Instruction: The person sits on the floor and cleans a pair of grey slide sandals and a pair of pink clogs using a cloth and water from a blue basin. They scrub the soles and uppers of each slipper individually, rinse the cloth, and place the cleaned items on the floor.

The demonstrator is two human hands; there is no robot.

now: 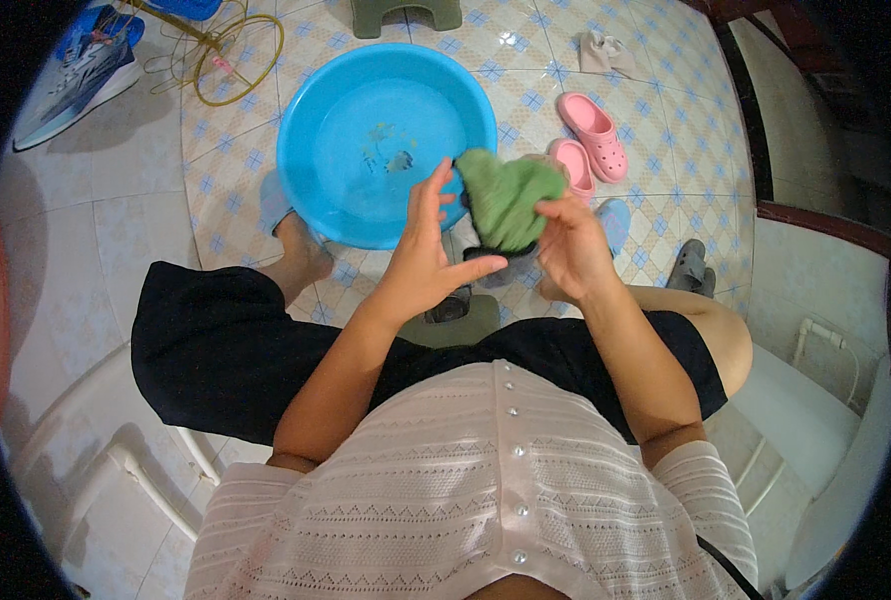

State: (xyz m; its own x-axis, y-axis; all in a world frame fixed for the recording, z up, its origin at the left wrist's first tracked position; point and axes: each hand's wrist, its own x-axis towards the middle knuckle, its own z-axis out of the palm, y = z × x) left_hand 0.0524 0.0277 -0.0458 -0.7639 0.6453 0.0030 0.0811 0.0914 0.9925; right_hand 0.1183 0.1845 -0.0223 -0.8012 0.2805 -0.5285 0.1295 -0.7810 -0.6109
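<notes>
My right hand (575, 244) pinches a small green cloth item (509, 199) with black edging, its thumb and fingers on the right side of it. The cloth hangs slightly blurred past the near right rim of a round blue plastic basin (325, 161). Just left of the cloth, my left hand (427, 251) is spread, thumb and fingers wide apart. Its thumb overlaps the black edge in the picture; whether it touches cannot be told. Greyish fabric (502, 274) shows partly beneath the cloth. A multicoloured print marks the basin's floor.
Pink clogs (595, 139) and a crumpled pale cloth (605, 54) lie on the tiled floor (528, 90) at right, with dark grey clogs (688, 266) nearer me. A sneaker (78, 94) and a yellowish wire hanger rack (239, 64) are at far left. A green stool (406, 16) stands beyond the basin.
</notes>
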